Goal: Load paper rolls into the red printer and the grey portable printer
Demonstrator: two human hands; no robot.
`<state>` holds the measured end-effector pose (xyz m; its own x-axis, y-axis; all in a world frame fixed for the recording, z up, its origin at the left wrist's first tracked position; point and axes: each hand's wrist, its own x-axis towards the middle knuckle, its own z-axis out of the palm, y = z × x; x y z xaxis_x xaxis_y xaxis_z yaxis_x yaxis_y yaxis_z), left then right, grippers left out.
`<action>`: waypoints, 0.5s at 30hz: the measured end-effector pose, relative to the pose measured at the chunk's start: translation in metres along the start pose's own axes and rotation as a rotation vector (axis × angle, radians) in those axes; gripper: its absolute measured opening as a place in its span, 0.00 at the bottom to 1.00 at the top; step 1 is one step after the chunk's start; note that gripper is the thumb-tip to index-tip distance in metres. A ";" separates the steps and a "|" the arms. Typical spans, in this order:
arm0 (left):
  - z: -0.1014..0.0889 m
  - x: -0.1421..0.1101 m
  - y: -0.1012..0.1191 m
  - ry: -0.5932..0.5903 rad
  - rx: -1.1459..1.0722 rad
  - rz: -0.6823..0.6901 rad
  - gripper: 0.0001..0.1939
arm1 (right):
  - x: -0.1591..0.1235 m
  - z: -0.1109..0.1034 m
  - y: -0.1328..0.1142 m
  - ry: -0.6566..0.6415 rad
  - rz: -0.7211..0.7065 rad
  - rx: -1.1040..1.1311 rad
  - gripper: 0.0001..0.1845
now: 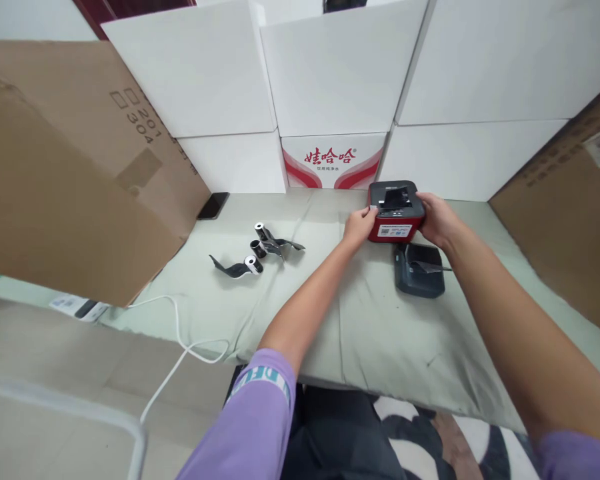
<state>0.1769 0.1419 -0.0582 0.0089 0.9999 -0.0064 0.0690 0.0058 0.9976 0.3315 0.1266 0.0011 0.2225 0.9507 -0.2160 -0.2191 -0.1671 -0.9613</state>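
Observation:
A red and black box-shaped device, which looks like a small receipt printer (395,213), is at the back right of the cloth-covered table. A dark glossy strip shows on its top and a white label on its front. My left hand (359,227) grips its left side, the thumb near the top edge. On the opposite side, my right hand (436,217) is closed around the right edge, its fingers partly hidden behind. Just in front sits a second, black printer (420,280) with a dark strip coming out of it.
Several small paper rolls (253,265) with dark loose tails lie left of centre. A phone (213,205) rests near the left cardboard box (70,167). White boxes (330,80) wall the back; another cardboard box (570,200) stands right. A white cable (177,327) hangs over the front edge.

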 end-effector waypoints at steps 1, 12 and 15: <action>-0.011 -0.008 0.000 0.010 0.002 0.018 0.16 | -0.005 0.008 -0.001 -0.035 -0.022 -0.021 0.09; -0.121 -0.150 0.006 0.172 0.183 0.174 0.19 | -0.120 0.066 0.055 -0.332 -0.145 -0.045 0.22; -0.131 -0.178 -0.003 0.176 0.203 0.124 0.19 | -0.149 0.065 0.078 -0.367 -0.106 -0.076 0.26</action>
<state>0.0443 -0.0346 -0.0513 -0.1422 0.9792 0.1445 0.2762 -0.1009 0.9558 0.2194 -0.0115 -0.0305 -0.1179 0.9916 -0.0526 -0.1389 -0.0689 -0.9879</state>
